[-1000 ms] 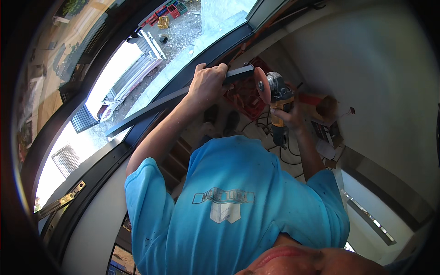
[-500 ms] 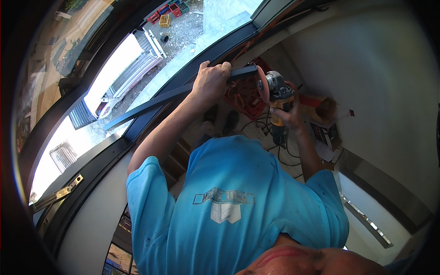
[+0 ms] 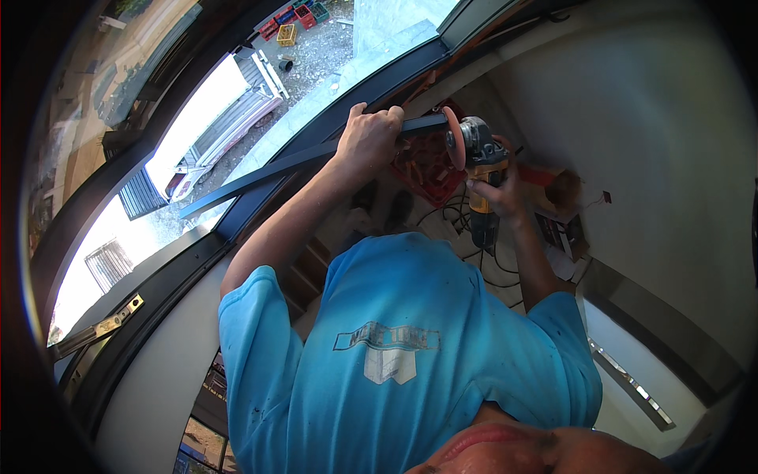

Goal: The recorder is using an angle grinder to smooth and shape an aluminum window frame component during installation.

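My left hand (image 3: 371, 138) is closed around a long dark metal bar (image 3: 276, 170) near its right end. The bar slopes down to the left, across the window frame. In my right hand (image 3: 505, 189) is an angle grinder (image 3: 483, 170) with a yellow and black body, gripped by its handle. Its reddish disc (image 3: 454, 139) stands edge-on at the bar's right end and seems to touch it. I cannot tell whether the disc is spinning.
Beneath the grinder a red crate (image 3: 426, 170) sits on the floor, with dark cables (image 3: 454, 213) looping beside it. An open cardboard box (image 3: 562, 189) is by the wall. The dark window frame (image 3: 332, 130) runs along the left; outside are coloured crates (image 3: 286, 35) on gravel.
Both hands, the bar and the grinder have shifted slightly to the right. The disc now overlaps the end of the bar a little differently; both grips stay the same.
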`<state>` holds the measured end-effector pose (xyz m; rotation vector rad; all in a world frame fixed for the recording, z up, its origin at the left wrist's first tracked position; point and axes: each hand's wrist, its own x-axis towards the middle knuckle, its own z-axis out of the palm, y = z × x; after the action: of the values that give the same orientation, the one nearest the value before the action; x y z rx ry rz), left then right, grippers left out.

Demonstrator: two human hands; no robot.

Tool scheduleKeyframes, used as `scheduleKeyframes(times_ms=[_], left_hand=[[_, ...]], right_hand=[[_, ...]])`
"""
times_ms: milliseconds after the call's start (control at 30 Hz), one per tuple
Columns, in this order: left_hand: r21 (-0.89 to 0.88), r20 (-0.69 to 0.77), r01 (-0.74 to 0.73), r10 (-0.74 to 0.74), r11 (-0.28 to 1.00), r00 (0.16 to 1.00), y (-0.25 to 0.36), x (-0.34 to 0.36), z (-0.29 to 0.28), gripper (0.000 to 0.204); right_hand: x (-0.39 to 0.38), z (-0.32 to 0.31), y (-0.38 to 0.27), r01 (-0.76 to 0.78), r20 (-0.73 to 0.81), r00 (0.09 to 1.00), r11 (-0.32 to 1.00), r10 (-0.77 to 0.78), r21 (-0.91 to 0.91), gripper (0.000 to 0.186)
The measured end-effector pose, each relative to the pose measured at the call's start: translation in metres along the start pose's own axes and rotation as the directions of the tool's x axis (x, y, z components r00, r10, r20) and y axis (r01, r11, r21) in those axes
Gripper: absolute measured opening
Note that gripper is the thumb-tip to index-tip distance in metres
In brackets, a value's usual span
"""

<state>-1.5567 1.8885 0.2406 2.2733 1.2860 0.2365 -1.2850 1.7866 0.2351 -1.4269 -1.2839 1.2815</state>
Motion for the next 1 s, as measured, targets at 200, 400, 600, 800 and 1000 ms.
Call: scheduleKeyframes(times_ms=[200,400,600,800,1000], left_hand=[[-0.08,-0.005,-0.057,0.057,0.995,0.998,-0.004,0.007,-0.015,0.036],[-0.191,0.065,-0.146,0.161,0.971,0.985,-0.019,0.014,-0.023,0.035],[-0.145,0.235,-0.052,0.085,0.988,0.968,-0.004,0.023,-0.028,0.041],[-0.108,0.2,-0.083,0.104,0.991,0.974,-0.015,0.024,-0.024,0.039],[-0.11,0.221,-0.09,0.112,0.99,0.969,-0.012,0.03,-0.021,0.04]], right_hand=[[-0.002,-0.005,0.007,0.011,-0.019,1.0,1.0,-0.012,-0.021,0.082],[-0.015,-0.014,0.019,-0.049,-0.036,0.998,0.998,0.05,0.036,0.08],[-0.02,-0.017,0.026,-0.031,-0.066,0.997,0.999,0.03,-0.015,0.086],[-0.02,-0.005,0.039,-0.022,-0.109,0.994,0.995,0.011,-0.098,0.089],[-0.02,-0.002,0.046,-0.012,-0.109,0.994,0.996,0.001,-0.092,0.091]])
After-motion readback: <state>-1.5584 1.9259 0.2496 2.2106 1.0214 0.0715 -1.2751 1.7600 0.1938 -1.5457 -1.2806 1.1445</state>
